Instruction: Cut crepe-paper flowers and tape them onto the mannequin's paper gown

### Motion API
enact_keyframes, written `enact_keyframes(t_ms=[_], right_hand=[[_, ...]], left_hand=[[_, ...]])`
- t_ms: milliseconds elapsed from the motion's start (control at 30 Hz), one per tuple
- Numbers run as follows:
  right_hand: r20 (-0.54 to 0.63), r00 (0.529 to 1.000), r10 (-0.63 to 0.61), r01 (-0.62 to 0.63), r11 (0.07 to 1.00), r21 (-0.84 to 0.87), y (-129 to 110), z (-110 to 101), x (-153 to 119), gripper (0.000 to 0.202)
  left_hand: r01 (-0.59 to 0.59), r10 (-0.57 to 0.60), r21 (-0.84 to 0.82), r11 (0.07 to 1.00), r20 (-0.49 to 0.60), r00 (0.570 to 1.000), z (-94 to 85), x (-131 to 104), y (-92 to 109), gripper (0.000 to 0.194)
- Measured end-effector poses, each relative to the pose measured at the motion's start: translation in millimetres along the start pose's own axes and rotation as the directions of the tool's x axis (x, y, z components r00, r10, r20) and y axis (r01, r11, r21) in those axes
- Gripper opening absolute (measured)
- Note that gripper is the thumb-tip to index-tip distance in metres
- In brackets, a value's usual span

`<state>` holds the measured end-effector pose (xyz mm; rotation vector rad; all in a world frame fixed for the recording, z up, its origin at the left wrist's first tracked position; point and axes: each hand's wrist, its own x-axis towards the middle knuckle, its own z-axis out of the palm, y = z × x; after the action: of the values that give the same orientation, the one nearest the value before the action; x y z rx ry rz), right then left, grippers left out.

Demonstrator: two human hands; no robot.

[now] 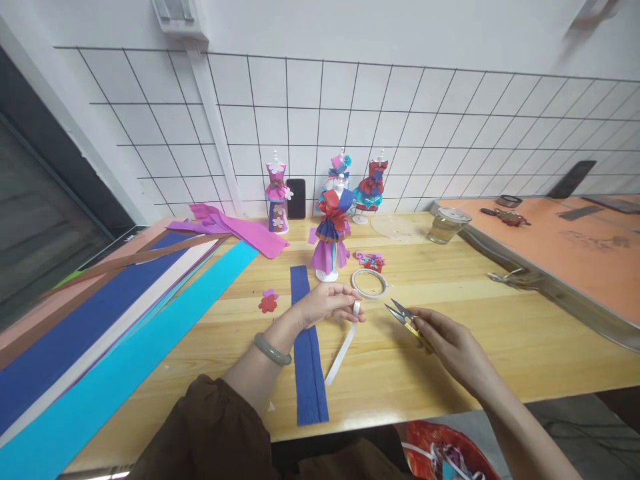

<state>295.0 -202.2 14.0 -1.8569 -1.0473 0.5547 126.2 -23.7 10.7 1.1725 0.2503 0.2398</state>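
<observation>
My left hand [333,303] pinches a narrow white strip [341,353] whose free end hangs down toward the table, beside a long dark blue paper strip [310,373]. My left forearm crosses over that blue strip. In my right hand [447,340] are small yellow-handled scissors [407,320], their blades apart and pointing left, a little to the right of my left hand. A roll of white tape [369,283] lies flat just beyond both hands. Behind my left hand stands a small dress form [333,230] in red, blue and purple paper.
Long coloured paper strips [150,300] cover the left side. Several dressed forms, including a pink one [277,193], and a phone [297,199] stand at the back. A lidded glass [449,225] is back right. Red flower cutouts [268,303] lie left; a red bag [445,450] sits below the front edge.
</observation>
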Motion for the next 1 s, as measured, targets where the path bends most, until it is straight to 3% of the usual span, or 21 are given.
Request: enact_keyframes(t_ms=[67,167,333,467,733,1000], right_hand=[[0.067,0.998,0.013,-0.02,0.995,0.097,-18,6,-4,0.041],[0.067,0.991,-0.118,0.112,0.99,0.086,-35,18,-3,0.037],[0.088,0.955,-0.285,0.295,0.944,-0.145,-35,38,14,0.024],[0.185,0.902,-0.39,0.424,0.881,-0.21,-31,45,22,0.025],[0.314,0.877,-0.363,0.469,0.786,-0.403,-32,45,23,0.021],[0.273,0.907,-0.321,0.407,0.834,-0.372,-35,45,25,0.022]], left_hand=[[0.015,-0.015,-0.015,1.0,0.027,1.0,-1.2,1,-1,0.031],[0.033,-0.032,-0.025,0.999,0.038,0.999,-1.9,2,-2,0.027],[0.032,-0.032,0.002,0.999,0.053,0.998,-0.6,3,-4,0.025],[0.034,-0.035,0.015,0.999,0.066,0.997,1.0,3,-5,0.024],[0.049,-0.055,0.095,0.994,0.055,0.997,5.5,2,-3,0.02],[0.092,-0.103,0.153,0.984,0.063,0.993,6.2,1,-3,0.029]])
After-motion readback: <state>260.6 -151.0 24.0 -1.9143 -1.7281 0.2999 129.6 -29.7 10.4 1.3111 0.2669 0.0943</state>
